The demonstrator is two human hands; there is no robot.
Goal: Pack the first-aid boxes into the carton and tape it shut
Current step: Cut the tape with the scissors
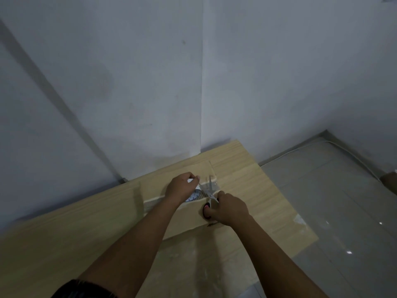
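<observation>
A brown carton (189,220) lies on the wooden table (86,244), its top flaps folded down. My left hand (181,187) grips a roll of clear tape (194,195) above the carton's top seam. A strip of clear tape (211,186) stretches from the roll toward the carton's far right edge. My right hand (231,208) holds scissors (210,194) with red-and-black handles. The blades point away from me and stand spread at the tape strip. No first-aid boxes are visible.
The table stands in a corner of grey walls (150,82). Its right edge drops to a glossy tiled floor (333,201) with a white cable (354,155) along the wall. A brown object (390,179) sits at the far right edge.
</observation>
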